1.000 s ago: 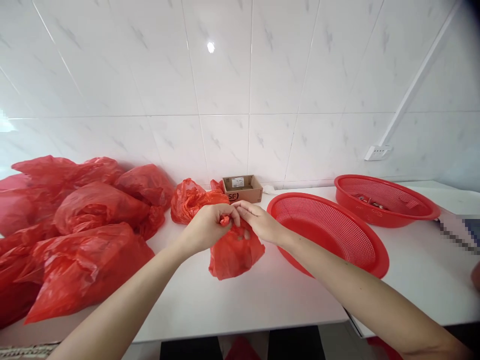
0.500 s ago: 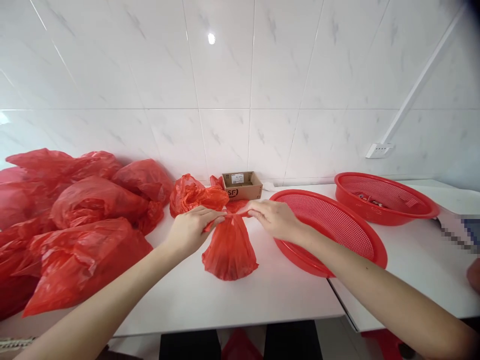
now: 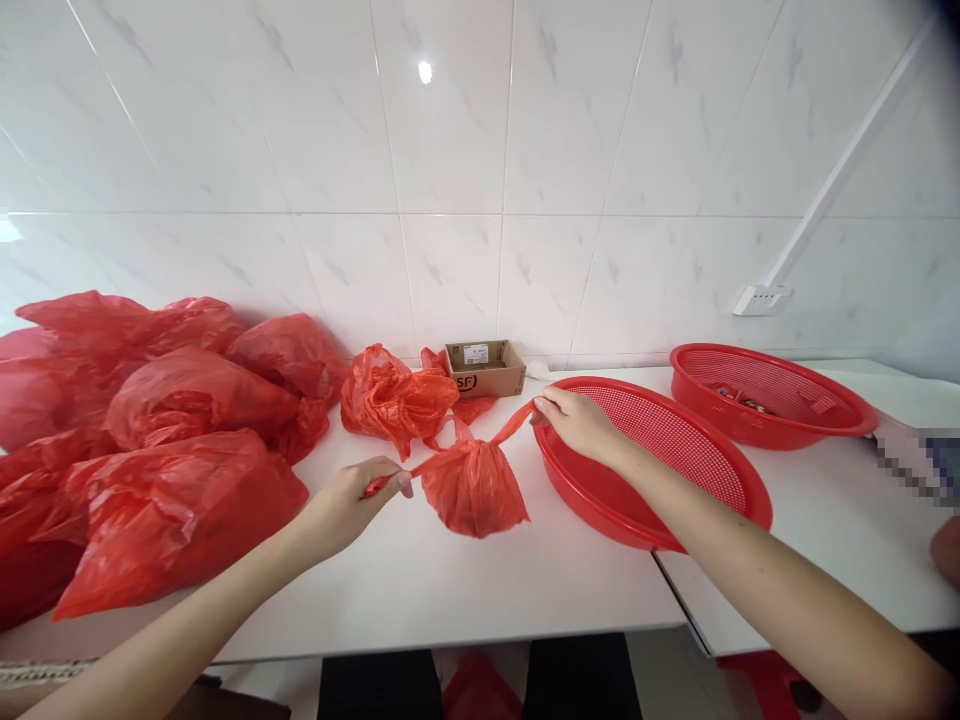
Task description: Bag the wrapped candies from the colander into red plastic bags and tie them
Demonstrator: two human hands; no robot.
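Note:
A small filled red plastic bag [image 3: 476,492] is at the middle of the white table, gathered at its top. My left hand [image 3: 358,500] is closed on one twisted end of it, at the bag's left. On the upper right, my right hand [image 3: 574,420] pinches the other end, beside the rim of a red mesh basket [image 3: 750,480]. Both ends are stretched apart and the gathered neck sits between them. What the bag holds is hidden.
Several filled red bags [image 3: 180,500] are heaped at the left. Behind the small bag lie crumpled red bags [image 3: 397,395] and a cardboard box [image 3: 499,378]. A second red basket [image 3: 795,430] with small items stands at the back right. Part of another person's hand [image 3: 946,552] shows at the right edge.
My hands have moved apart, the left one down and left, the right one up and right. The bag's ends are now stretched out and its body looks shorter and rounder.

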